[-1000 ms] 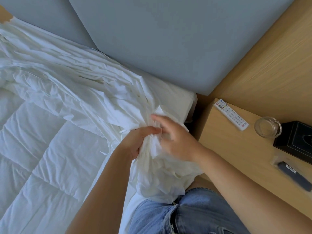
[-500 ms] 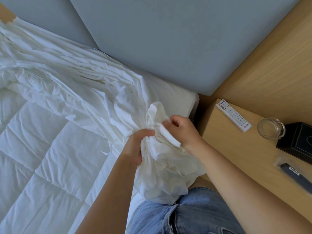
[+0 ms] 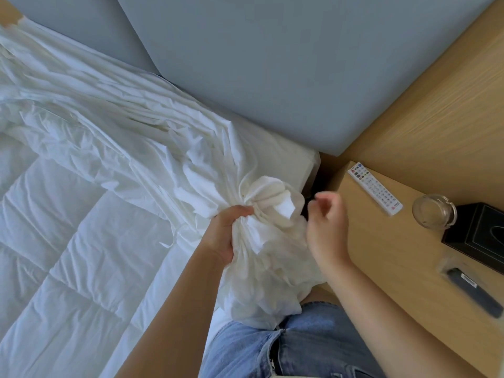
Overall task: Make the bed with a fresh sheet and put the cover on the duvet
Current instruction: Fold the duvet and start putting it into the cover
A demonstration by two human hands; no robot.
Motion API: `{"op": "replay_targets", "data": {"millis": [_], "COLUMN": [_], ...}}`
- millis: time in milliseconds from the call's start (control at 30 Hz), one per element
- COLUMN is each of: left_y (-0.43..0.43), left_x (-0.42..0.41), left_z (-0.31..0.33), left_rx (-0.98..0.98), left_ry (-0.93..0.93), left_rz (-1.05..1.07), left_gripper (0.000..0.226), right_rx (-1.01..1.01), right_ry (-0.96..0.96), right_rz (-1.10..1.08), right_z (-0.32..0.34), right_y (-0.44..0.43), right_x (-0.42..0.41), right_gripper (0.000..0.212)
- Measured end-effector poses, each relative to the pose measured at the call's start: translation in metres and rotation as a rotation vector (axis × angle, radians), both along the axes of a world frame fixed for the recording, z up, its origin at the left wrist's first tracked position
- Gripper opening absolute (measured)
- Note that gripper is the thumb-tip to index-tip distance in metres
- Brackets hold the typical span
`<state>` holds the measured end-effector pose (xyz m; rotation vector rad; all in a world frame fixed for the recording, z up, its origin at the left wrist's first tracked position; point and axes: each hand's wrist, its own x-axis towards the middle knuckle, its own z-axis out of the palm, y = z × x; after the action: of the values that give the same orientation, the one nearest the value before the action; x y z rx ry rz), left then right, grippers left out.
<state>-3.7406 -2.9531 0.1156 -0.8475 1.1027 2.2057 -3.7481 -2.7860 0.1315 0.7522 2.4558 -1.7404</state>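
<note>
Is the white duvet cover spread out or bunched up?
Bunched: the crumpled white fabric duvet cover is wadded in the grip of the left hand.

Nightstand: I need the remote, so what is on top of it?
On the nightstand are a white remote, a clear glass, a black box and a dark wrapped item. The right forearm covers part of its near edge.
</note>
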Motion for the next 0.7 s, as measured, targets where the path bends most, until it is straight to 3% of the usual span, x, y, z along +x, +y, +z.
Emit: {"op": "replay_targets", "data": {"millis": [67, 100, 167, 233, 400, 500, 633, 700], "left_y": [0.008, 0.013, 0.023, 0.027, 0.02, 0.016, 0.018, 0.025], "left_x": [-0.004, -0.006, -0.008, -0.009, -0.019, -0.035, -0.069, -0.091], "left_z": [0.001, 0.002, 0.003, 0.003, 0.006, 0.012, 0.027, 0.039], "left_rx": [-0.025, -0.025, -0.01, 0.016, -0.008, -0.037, -0.026, 0.034], "left_ry": [-0.021, -0.023, -0.016, 0.012, 0.072, 0.098, 0.164, 0.209], "left_rz": [0.039, 0.042, 0.003, -0.05, -0.144, -0.116, -0.138, -0.142], "left_gripper": [0.029, 0.036, 0.045, 0.044, 0.048, 0.057, 0.077, 0.078], "right_rx": [0.119, 0.146, 0.153, 0.128, 0.171, 0.197, 0.118, 0.132], "right_ry": [0.331, 0.333, 0.065, -0.205, -0.423, -0.389, -0.341, -0.291], "right_rz": [0.219, 0.377, 0.655, 0.778, 0.868, 0.86, 0.687, 0.637], "right_z": [0.015, 0.019, 0.024, 0.024, 0.026, 0.028, 0.033, 0.04], "right_y": [0.004, 0.002, -0.006, -0.01, -0.02, -0.032, -0.035, -0.034], "right_x": [0.004, 0.009, 0.016, 0.006, -0.042, -0.057, -0.08, -0.1], "right_gripper": [0.005, 0.015, 0.048, 0.069, 0.108, 0.097, 0.068, 0.064]}}
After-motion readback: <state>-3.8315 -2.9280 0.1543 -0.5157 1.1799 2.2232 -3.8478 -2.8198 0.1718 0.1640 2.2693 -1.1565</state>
